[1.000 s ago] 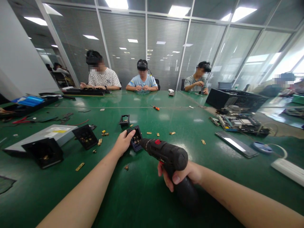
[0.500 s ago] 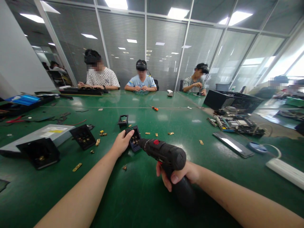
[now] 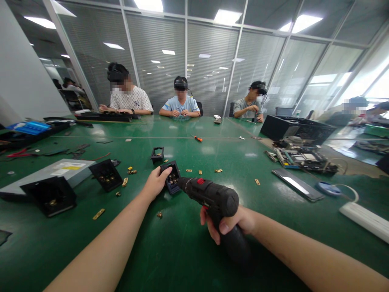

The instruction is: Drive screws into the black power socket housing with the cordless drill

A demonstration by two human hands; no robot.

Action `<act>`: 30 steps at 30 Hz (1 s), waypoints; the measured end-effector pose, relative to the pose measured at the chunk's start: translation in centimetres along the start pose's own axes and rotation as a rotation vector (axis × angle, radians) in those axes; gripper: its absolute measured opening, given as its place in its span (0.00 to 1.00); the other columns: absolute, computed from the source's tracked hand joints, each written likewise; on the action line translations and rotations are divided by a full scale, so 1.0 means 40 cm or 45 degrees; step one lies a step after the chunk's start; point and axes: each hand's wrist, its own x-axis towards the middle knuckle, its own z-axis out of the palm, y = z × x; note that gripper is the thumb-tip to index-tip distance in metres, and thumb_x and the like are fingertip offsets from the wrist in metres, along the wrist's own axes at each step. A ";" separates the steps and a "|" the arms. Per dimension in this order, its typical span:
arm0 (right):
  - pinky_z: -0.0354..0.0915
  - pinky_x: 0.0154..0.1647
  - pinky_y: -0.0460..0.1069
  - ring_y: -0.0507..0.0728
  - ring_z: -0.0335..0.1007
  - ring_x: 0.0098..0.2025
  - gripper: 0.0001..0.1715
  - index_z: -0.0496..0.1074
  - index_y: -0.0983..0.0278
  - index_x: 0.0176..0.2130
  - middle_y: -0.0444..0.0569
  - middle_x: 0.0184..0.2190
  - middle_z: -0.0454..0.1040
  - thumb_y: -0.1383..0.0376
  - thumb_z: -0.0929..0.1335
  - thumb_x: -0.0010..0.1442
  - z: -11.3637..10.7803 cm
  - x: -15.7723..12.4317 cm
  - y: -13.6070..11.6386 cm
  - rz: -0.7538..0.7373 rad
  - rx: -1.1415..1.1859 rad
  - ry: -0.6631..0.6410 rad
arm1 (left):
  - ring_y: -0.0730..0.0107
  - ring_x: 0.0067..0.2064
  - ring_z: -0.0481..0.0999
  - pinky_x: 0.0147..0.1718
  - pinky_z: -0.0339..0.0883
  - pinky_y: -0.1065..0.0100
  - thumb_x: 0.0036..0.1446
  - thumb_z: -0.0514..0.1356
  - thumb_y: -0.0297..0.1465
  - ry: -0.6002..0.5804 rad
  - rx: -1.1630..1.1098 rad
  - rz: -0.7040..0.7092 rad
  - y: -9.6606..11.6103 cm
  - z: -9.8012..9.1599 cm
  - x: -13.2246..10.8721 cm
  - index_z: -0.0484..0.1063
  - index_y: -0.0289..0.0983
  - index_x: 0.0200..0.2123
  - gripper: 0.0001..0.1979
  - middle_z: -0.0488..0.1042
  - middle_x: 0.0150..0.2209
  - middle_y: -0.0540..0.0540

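Observation:
My left hand (image 3: 156,182) grips a small black plastic socket housing (image 3: 174,187) by its left side, thumb over the rim; brass parts show inside it. Wrapped around the handle of a black cordless drill (image 3: 209,194) is my right hand (image 3: 225,225), fingers by the red trigger. The drill's chuck points left at the housing's right edge; whether the tip touches is hidden. Two similar black housings (image 3: 107,175) (image 3: 50,196) stand to the left, and a black open frame (image 3: 157,155) sits just beyond my left hand. Small brass plates (image 3: 99,214) and brass screws (image 3: 159,215) lie around.
A grey metal box (image 3: 63,168) lies at left, near red-handled pliers (image 3: 20,153). An orange screwdriver (image 3: 197,138) rests mid-table. At right are a circuit board (image 3: 300,158), a black computer case (image 3: 291,127), a phone-like slab (image 3: 298,184) and a white power strip (image 3: 367,221). Co-workers sit opposite.

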 end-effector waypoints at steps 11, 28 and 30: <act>0.65 0.27 0.46 0.54 0.73 0.23 0.27 0.74 0.72 0.42 0.49 0.23 0.79 0.68 0.74 0.39 -0.001 -0.001 -0.002 -0.008 0.020 0.002 | 0.57 0.37 0.77 0.39 0.69 0.59 0.47 0.66 0.45 -0.018 -0.054 -0.015 -0.015 -0.003 0.008 0.75 0.34 0.42 0.24 0.79 0.35 0.44; 0.64 0.29 0.47 0.54 0.72 0.23 0.25 0.74 0.71 0.41 0.47 0.22 0.78 0.68 0.73 0.39 0.014 -0.004 -0.014 0.016 -0.030 0.020 | 0.61 0.34 0.73 0.36 0.66 0.63 0.48 0.59 0.36 0.090 0.102 0.036 -0.015 0.008 0.010 0.74 0.34 0.37 0.15 0.75 0.31 0.47; 0.64 0.28 0.46 0.53 0.72 0.23 0.25 0.74 0.71 0.40 0.47 0.22 0.78 0.67 0.74 0.39 0.015 -0.002 -0.014 0.017 -0.032 0.024 | 0.61 0.34 0.73 0.35 0.66 0.64 0.48 0.59 0.36 0.090 0.113 0.033 -0.013 0.008 0.010 0.73 0.34 0.36 0.14 0.75 0.31 0.47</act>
